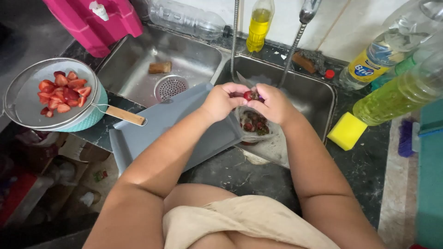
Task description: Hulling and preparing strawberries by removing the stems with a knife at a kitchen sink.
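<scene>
**Strawberry held between both hands over the right sink basin**

At far left, a mesh strainer (27, 99) with a wooden handle sits in a teal bowl (94, 115) on the dark bench (258, 175); it holds a small heap of cut strawberry pieces (62, 92), red and wet-looking. Next comes the left basin (134, 69), with a brown sponge lying near its drain. A grey cutting board (184, 124) lies tilted across the divider between the basins.

The left hand (224, 99) and the right hand (272, 103) meet above the right basin, both closed around one strawberry (248, 95), with what looks like a knife blade showing just behind it. The fruit is likely light, soft, slick and easily bruised, so a gentle pinch at its sides suits it best. Directly beneath, a clear plastic bag (254, 127) holds more strawberries and green bits.

Further right, a yellow sponge (347, 131) rests on the bench, beside bottles of yellow-green liquid (401, 94).
</scene>
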